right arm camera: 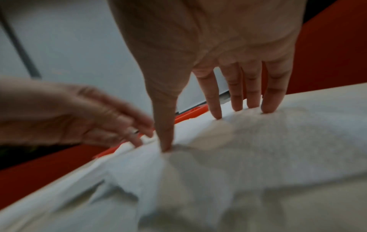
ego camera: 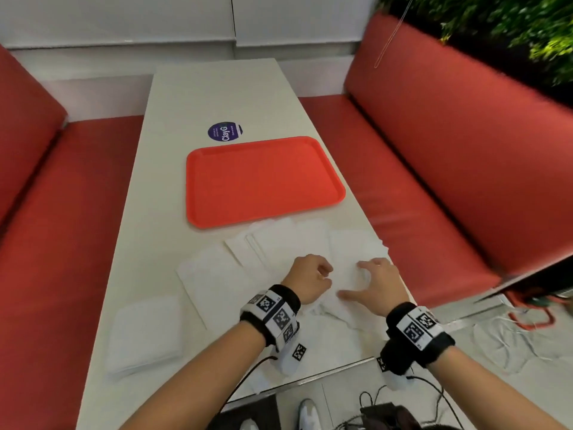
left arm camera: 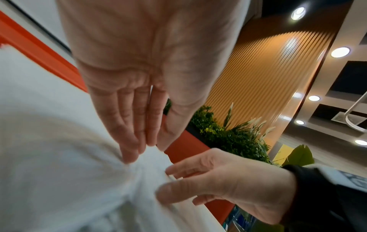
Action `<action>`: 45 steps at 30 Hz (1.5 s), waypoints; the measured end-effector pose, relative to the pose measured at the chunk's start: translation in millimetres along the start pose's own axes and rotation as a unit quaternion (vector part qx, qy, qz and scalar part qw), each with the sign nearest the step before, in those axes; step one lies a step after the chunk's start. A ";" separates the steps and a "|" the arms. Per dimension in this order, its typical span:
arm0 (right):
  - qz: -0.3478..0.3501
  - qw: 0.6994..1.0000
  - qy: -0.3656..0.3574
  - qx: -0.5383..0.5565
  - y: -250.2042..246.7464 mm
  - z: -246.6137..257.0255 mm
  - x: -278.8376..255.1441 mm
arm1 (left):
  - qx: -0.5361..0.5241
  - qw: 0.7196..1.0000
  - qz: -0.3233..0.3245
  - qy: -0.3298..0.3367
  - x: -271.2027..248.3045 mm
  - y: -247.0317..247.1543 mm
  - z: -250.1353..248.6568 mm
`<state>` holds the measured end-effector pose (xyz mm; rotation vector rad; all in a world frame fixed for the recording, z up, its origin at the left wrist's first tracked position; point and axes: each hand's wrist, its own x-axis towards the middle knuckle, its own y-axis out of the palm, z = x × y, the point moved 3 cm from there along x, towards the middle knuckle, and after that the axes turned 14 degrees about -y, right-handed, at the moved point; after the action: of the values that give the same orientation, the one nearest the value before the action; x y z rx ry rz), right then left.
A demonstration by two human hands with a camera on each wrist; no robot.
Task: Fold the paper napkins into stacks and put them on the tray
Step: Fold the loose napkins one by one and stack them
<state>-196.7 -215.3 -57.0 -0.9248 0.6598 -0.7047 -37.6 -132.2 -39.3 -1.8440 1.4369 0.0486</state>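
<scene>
At the table's near right edge, the left hand [ego camera: 310, 282] is pinching a napkin [ego camera: 347, 274] while the right hand [ego camera: 376, 285] is pressing it with spread, straight fingers [right arm camera: 236, 94]; other napkins [ego camera: 214, 274] are lying around, the tray [ego camera: 263, 181] sitting just beyond.

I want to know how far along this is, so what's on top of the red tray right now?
Nothing shows on the red tray; its whole surface is bare. The white napkins lie on the table in front of it, one under the left hand and right hand.
</scene>
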 end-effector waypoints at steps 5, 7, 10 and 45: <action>0.025 0.995 -0.009 -0.095 8.1 18.3 -5.6 | 0.045 0.999 0.016 -0.023 17.0 22.3 -7.3; 0.023 0.994 -0.013 -0.103 6.9 17.9 -4.3 | 0.057 0.998 0.012 -0.017 17.2 25.6 -6.9; -0.001 0.996 -0.019 -0.087 -0.2 17.8 -1.9 | 0.057 0.998 -0.002 -0.007 15.8 26.4 -6.2; -0.106 0.864 -0.053 0.490 11.2 106.8 -1.2 | -0.402 0.900 -0.162 -0.039 -89.9 -93.7 97.3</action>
<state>-113.4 -159.2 -19.1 -0.0747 0.0350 -1.0297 48.7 2.7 -13.4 -2.6885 1.0999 0.6248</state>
